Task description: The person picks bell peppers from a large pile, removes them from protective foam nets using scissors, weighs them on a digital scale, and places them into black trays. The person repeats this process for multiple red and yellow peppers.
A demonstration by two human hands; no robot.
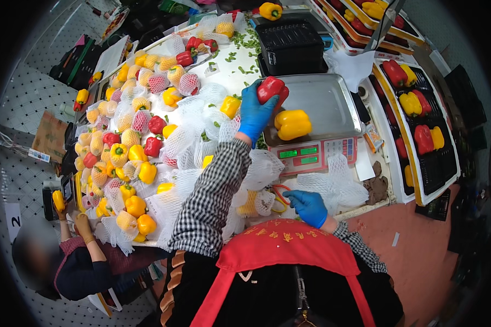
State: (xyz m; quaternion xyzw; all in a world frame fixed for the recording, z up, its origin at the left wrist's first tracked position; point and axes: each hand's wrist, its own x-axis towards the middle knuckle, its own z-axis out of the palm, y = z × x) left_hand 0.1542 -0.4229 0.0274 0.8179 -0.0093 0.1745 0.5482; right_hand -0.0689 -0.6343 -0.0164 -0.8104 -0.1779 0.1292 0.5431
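My left hand (pixel 255 114), in a blue glove, grips a red bell pepper (pixel 272 92) above the left edge of the scale's metal pan (pixel 331 102). A yellow bell pepper (pixel 293 124) lies in that pan. The pink scale (pixel 315 155) shows lit green digits. My right hand (pixel 309 207), also gloved in blue, is low at the table's front edge. Its fingertips meet an orange loop (pixel 281 192) that looks like a scissors handle; whether they hold it is unclear. Beside it lies a yellow pepper in a foam net (pixel 248 204).
Netted and bare peppers (pixel 125 153) pile up at left, with loose foam nets (pixel 196 135) between. Black trays (pixel 290 45) stack behind the scale. At right, a white box (pixel 419 122) holds peppers in black trays. Another person's gloved hand (pixel 84 227) is at lower left.
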